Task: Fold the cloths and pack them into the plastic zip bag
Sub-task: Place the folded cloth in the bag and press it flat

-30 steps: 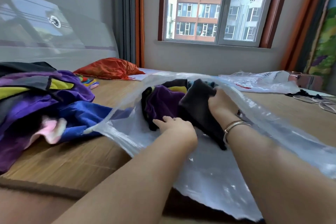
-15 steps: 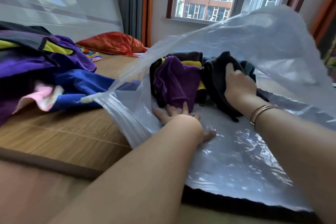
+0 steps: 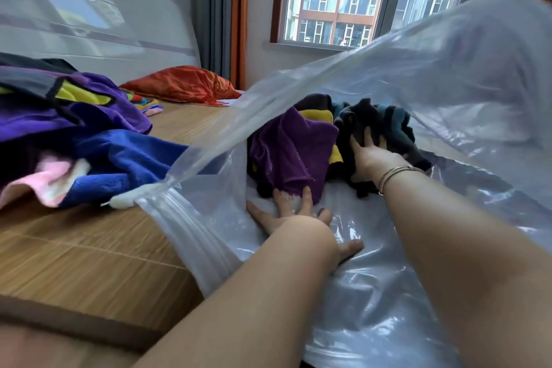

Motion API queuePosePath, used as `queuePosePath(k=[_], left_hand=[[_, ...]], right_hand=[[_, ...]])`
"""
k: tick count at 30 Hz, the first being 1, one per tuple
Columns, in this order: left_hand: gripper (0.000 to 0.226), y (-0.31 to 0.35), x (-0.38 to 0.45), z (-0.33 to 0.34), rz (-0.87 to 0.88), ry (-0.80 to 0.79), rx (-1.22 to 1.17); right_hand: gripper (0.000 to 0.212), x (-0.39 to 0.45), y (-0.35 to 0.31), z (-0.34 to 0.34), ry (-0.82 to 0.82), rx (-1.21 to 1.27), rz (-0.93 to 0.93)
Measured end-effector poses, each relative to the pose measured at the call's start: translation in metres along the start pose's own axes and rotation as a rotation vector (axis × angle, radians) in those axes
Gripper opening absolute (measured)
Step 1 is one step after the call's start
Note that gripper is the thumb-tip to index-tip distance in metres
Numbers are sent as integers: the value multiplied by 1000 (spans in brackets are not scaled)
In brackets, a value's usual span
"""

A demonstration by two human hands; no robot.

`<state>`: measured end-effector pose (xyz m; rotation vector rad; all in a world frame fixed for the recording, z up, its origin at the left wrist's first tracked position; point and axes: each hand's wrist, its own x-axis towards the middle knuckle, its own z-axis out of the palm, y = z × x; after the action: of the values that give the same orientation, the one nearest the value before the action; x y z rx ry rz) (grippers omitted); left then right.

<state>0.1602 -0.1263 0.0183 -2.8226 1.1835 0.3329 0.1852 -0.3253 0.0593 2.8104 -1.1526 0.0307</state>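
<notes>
Step in hand: packing; both arms were inside the plastic zip bag (image 3: 373,293), seating folded cloths toward its far end.
Right hand (image 3: 369,155): clenched on the black cloth (image 3: 367,123), fingers dug into its near face, pressing it in beside the purple one; a bangle (image 3: 397,173) sat on the wrist.
Left hand (image 3: 294,218): released, lying flat with fingers spread on the bag's lower sheet, fingertips touching the hem of the purple cloth (image 3: 292,152).
Bag: upper sheet lifted and draped over the right forearm; the zip strip (image 3: 191,227) lay at the mouth on the left.
Packed so far: purple, black, a yellow edge and perhaps a teal piece, though the plastic blurred that last one.
Still to pack: a loose heap of cloths (image 3: 74,134) lay unfolded on the bamboo mat (image 3: 89,248), outside the bag and to its left.
Next move, as judged: let go of the black cloth, draw the arms out without dragging the stack, then fold a piece from the heap.
</notes>
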Motion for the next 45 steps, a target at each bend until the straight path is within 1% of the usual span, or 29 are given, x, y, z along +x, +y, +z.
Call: queuePosePath(k=[3, 5, 8, 11, 13, 16, 19, 21, 22, 25, 28, 30, 32, 33, 35, 37, 39, 43, 45], left_hand=[[83, 4, -5, -8, -49, -35, 26], [79, 9, -14, -16, -82, -15, 47], [61, 16, -46, -26, -77, 92, 13], [57, 15, -99, -39, -20, 206, -55], [52, 5, -129, -45, 0, 314, -94], [38, -22, -183, -43, 25, 518, -231], [27, -53, -227, -31, 41, 729, -526], [22, -77, -252, -18, -6, 873, -667], [22, -90, -262, -10, -51, 910, -709], [24, -135, -284, 19, -199, 942, -850], [22, -177, -289, 47, -377, 936, -928], [22, -200, -285, 57, -416, 939, -945], [24, -220, -278, 61, -432, 969, -947], [26, -228, -274, 62, -439, 990, -946], [28, -242, -265, 65, -453, 998, -936], [30, -251, -252, 68, -428, 975, -952], [32, -257, -241, 70, -394, 958, -960], [35, -257, -227, 77, -362, 875, -925], [38, -255, -224, 80, -365, 846, -931]], right_hand=[[94, -20, 1, -5, 6, 1, 24], [85, -43, 2, -10, -12, -12, 24], [80, -90, 0, -21, 7, 57, -45], [81, -155, -5, -38, 72, 120, -182], [82, -191, -9, -47, 112, 135, -262], [75, -249, -14, -61, 183, 169, -358], [58, -295, -30, -72, 304, 208, -454], [42, -322, -48, -77, 402, 249, -524], [36, -334, -61, -80, 442, 277, -565], [27, -361, -106, -82, 477, 374, -662], [28, -364, -157, -72, 484, 339, -745], [28, -352, -192, -61, 411, 436, -768], [29, -335, -224, -50, 292, 533, -783], [30, -326, -240, -46, 263, 551, -778], [28, -304, -266, -38, 240, 578, -723], [28, -278, -284, -31, 232, 604, -625], [29, -253, -293, -26, 156, 592, -549], [36, -221, -294, -15, 18, 491, -526], [35, -214, -290, -8, -23, 474, -494]])
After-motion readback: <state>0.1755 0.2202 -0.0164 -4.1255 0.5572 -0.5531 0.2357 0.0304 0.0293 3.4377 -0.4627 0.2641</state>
